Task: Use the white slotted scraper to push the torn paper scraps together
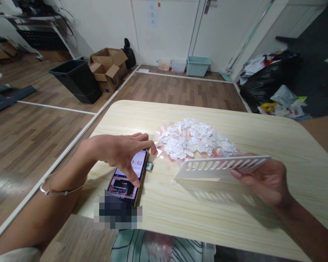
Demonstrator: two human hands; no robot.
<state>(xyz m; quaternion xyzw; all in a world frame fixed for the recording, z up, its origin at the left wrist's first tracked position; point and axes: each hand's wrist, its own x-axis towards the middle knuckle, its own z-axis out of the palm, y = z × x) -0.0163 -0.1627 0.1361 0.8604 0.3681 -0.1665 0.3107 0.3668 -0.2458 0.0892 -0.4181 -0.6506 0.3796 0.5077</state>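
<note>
My left hand [123, 154] hovers over a phone [125, 182] on the table's left side, its thumb and index finger apart with nothing between them. The phone's lit screen shows a clock reading above a picture. Right beside the phone lies a small pale-green and white piece [149, 166]. My right hand [268, 182] grips the right end of a white slotted plastic panel [205, 169], tilted on edge over the table. Just behind the panel spreads a heap of small white paper-like pieces [191, 138], with pinkish bits around and under it.
The light wood table [235, 225] has rounded far corners. Beyond it stand a black bin [73, 80], open cardboard boxes [109, 65], clear tubs [171, 65] and a teal tub [198, 66]. Black bags [268, 80] lie at the right. Below the near edge is a clear bag [158, 247].
</note>
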